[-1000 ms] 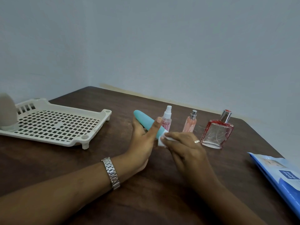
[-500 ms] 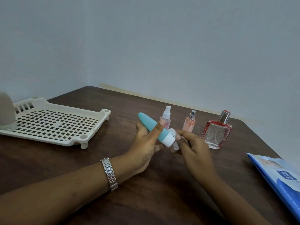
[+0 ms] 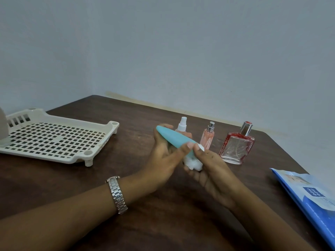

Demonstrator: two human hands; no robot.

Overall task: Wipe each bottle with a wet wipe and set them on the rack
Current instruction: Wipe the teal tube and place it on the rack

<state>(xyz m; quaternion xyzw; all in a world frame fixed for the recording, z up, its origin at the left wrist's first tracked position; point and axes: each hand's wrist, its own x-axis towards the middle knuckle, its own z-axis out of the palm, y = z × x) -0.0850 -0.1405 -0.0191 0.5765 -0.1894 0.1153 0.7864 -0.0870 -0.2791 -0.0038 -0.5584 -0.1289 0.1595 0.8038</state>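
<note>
Left hand (image 3: 163, 160) grips teal bottle (image 3: 174, 139), thumb curled across it, held above the worktop (image 3: 145, 205). Long axis tilted: tapered tip points up-left and away, base down-right. Right hand (image 3: 212, 171) curls round bunched wet wipe (image 3: 193, 163), pressed against the base.

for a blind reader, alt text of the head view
A left hand holds a teal bottle while the right hand presses a wipe to its lower end. A red glass bottle stands behind; a white rack at left.
</note>
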